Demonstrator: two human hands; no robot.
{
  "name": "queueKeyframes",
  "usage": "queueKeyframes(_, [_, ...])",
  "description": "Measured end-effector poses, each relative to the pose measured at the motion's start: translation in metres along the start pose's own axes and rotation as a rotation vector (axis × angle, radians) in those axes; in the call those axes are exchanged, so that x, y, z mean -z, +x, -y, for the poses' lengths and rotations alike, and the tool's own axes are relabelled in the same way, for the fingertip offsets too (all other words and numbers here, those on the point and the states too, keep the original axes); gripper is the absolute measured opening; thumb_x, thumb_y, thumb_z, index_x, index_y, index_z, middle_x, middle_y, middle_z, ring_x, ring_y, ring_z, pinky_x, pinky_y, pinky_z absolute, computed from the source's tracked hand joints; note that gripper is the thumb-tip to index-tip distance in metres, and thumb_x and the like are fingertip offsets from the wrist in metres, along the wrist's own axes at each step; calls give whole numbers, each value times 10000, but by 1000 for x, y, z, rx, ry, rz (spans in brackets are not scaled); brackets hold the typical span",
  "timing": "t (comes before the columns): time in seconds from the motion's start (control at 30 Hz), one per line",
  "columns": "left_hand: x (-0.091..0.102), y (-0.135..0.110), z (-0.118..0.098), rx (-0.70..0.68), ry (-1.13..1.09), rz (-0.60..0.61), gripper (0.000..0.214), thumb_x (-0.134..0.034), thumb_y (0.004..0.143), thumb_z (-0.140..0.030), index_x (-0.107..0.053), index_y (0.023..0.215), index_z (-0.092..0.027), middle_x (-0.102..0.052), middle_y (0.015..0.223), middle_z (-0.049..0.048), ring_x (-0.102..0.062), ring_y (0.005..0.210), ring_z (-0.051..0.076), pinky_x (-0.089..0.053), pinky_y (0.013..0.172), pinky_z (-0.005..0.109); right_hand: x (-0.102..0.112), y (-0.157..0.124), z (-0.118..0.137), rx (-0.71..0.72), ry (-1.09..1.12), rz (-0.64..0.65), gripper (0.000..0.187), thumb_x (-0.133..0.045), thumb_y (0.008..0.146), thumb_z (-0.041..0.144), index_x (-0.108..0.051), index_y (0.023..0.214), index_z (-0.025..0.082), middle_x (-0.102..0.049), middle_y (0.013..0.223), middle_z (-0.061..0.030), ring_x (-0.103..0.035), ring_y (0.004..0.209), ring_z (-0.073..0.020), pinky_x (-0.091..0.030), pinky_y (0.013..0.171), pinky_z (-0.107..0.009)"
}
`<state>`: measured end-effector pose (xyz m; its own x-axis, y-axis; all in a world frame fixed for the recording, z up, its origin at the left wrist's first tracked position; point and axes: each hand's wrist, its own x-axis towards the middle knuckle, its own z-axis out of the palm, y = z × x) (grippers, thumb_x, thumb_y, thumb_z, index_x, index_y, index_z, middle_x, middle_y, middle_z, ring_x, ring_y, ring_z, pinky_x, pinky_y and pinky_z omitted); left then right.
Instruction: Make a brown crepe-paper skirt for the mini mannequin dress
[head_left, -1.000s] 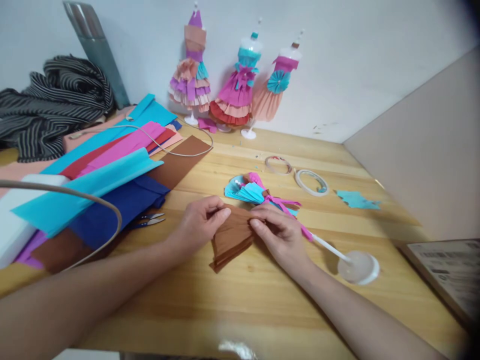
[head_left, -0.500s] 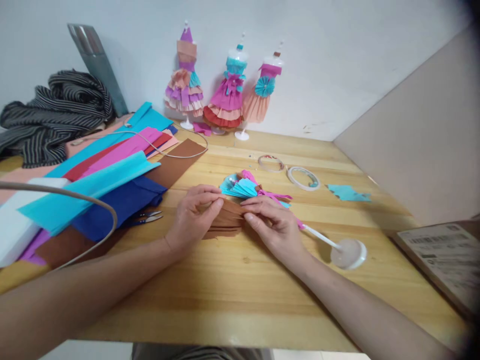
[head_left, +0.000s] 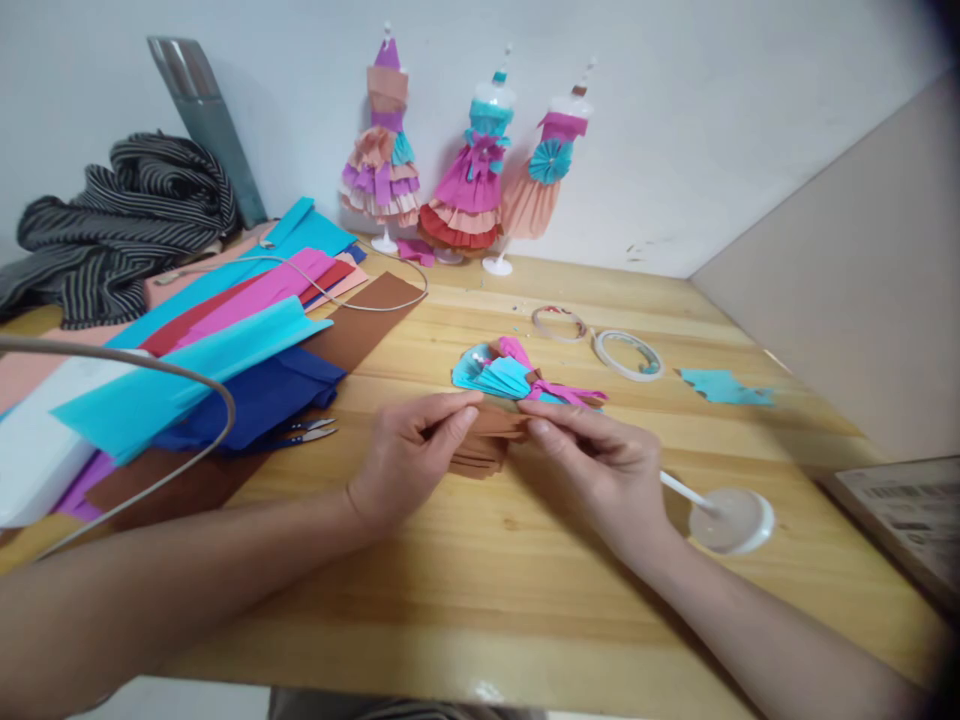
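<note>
A pleated strip of brown crepe paper [head_left: 484, 445] hangs between my two hands, its lower part in loose folds. My left hand [head_left: 420, 445] pinches its upper left edge between thumb and fingers. At the upper right edge, my right hand [head_left: 596, 455] holds it the same way. Just beyond my fingertips lies a small dress-form stand [head_left: 727, 520] on its side, its white round base out to the right of my right hand. Its blue and magenta paper dress [head_left: 499, 375] is partly hidden behind my hands.
Three dressed forms [head_left: 461, 205] stand by the wall. Coloured paper sheets [head_left: 202, 360], thread snips [head_left: 304, 433] and a cable [head_left: 225, 410] lie left. Two tape rolls [head_left: 628, 356], a blue scrap [head_left: 724, 388] and a cardboard box [head_left: 900, 500] are right.
The view has shifted, so the scene sits slightly further right. Both hands still hold the brown paper; its upper edge is stretched straighter between my fingers.
</note>
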<state>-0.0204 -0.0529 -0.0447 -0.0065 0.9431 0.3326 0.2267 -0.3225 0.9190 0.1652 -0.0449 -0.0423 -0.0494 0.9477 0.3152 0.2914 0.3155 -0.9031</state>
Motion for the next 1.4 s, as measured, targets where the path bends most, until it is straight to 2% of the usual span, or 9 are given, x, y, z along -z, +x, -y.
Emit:
queueKeyframes(0.07, [0, 0, -1, 104, -123, 17, 232, -561, 824, -234, -718, 974, -150, -703, 631, 10, -613, 519, 108, -497, 526, 209, -3, 1, 0, -96, 145, 25, 157, -691, 751, 247, -760, 893, 234, -664, 562, 12, -478, 421, -85, -359, 400, -210])
queueKeyframes(0.13, [0, 1, -3, 179, -240, 57, 245, -567, 812, -242, -703, 988, -140, -679, 595, -5, -543, 416, 80, -458, 435, 193, -6, 2, -1, -183, 314, 65, 165, -704, 746, 259, -754, 903, 250, -688, 602, 8, -490, 403, -77, -380, 392, -205])
queueKeyframes(0.23, [-1, 0, -6, 228, -335, 84, 207, -595, 786, -237, -694, 936, -133, -721, 704, 29, -592, 460, 84, -487, 458, 192, -9, 3, -3, -210, 492, 87, 163, -743, 713, 254, -751, 875, 252, -706, 652, 1, -539, 429, -78, -439, 448, -217])
queueKeyframes(0.3, [-2, -1, -8, 240, -368, 85, 164, -617, 767, -219, -691, 886, -133, -714, 658, 22, -619, 500, 90, -506, 498, 182, -9, 3, -5, -190, 524, 84, 143, -758, 703, 247, -747, 846, 243, -676, 589, 14, -562, 456, -85, -446, 472, -210])
queueKeyframes(0.57, [-4, 9, -8, 385, -512, 66, 104, -711, 646, -177, -613, 663, -147, -708, 643, -9, -686, 652, 123, -557, 642, 201, -9, 1, -9, -112, 457, 111, 112, -742, 734, 279, -695, 814, 216, -652, 596, 14, -594, 539, -117, -461, 519, -232])
queueKeyframes(0.7, [-5, 12, -6, 423, -525, 26, 135, -720, 632, -183, -590, 641, -148, -703, 605, -19, -683, 630, 119, -554, 647, 205, -11, 2, -7, -142, 433, 82, 122, -748, 722, 285, -662, 751, 203, -641, 573, 18, -571, 520, -110, -448, 517, -227])
queueKeyframes(1.0, [-6, 14, -6, 493, -477, 42, 130, -709, 615, -163, -580, 605, -146, -705, 584, -2, -665, 582, 111, -510, 604, 190, -10, 9, -4, -177, 257, 27, 204, -759, 680, 310, -615, 614, 180, -616, 567, 6, -531, 529, -109, -443, 524, -227])
queueKeyframes(1.17, [-6, 15, -3, 498, -483, 49, 127, -702, 599, -137, -575, 602, -152, -685, 560, -11, -676, 600, 135, -501, 602, 211, -11, 8, -5, -169, 262, 14, 174, -766, 675, 275, -612, 662, 194, -614, 571, 15, -551, 526, -110, -458, 526, -226])
queueKeyframes(1.4, [-7, 16, -4, 491, -484, 22, 94, -674, 621, -133, -582, 633, -146, -659, 530, -21, -625, 515, 94, -480, 549, 185, -11, 6, -12, -146, 255, 16, 106, -762, 677, 236, -703, 761, 213, -644, 630, 6, -572, 563, -113, -482, 548, -231])
